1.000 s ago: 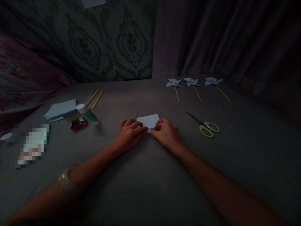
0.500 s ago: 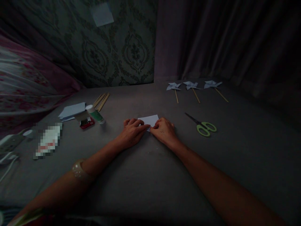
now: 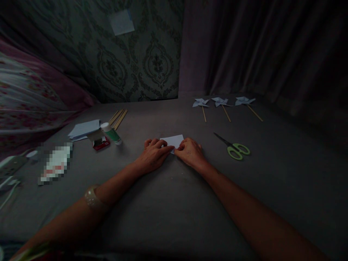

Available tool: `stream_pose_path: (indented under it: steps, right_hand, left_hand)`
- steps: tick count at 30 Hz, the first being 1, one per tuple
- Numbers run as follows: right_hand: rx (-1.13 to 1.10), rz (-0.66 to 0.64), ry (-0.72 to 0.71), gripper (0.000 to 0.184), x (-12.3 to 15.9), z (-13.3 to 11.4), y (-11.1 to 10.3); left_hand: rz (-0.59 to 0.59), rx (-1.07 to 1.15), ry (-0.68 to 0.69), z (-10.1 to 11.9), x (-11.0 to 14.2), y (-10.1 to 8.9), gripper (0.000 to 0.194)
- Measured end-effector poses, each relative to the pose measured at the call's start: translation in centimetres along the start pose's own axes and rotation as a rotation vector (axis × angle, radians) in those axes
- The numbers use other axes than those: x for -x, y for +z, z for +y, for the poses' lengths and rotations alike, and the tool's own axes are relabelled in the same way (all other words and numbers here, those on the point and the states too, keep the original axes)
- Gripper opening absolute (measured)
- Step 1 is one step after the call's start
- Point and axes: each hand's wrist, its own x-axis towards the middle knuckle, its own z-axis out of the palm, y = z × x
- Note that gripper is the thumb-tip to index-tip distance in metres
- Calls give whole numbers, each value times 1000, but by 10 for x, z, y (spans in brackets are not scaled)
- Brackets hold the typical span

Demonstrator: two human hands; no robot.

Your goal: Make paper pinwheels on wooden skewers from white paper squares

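Observation:
A small white sheet of paper [image 3: 174, 140] lies on the grey cloth in the middle, its near edge partly covered by my fingers. My left hand [image 3: 154, 154] is closed on the paper's left and near side, thumb and fingers pressed on it. From the right, my right hand [image 3: 190, 151] pinches the near right edge, its fingertips meeting the left thumb. A small folded bit of paper shows just below the two thumbs. Green-handled scissors [image 3: 231, 146] lie apart to the right of my right hand.
Three paper pinwheels [image 3: 200, 103] on sticks lie at the back right. To the left are a glue stick [image 3: 111, 133], a small red box [image 3: 101, 143], a paper stack [image 3: 85, 129], several wooden sticks [image 3: 118, 118] and a power strip [image 3: 13, 163].
The whole view has shifted slightly, so everything sits a little lower. Both hands stay on the paper, with hardly any visible movement of the fingers.

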Motion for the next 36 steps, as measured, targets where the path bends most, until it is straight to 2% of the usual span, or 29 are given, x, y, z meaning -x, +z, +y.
stream_pose_path:
  steps: [18,36]
  right_hand:
    - [0,-24,22,15,-1,0,0]
    - [-26,-40,3,16,-5,4,-2]
  left_hand:
    - [-45,-14,-6,3,-1,-4,35]
    - [-56,52,-132,6,-9,-1,30]
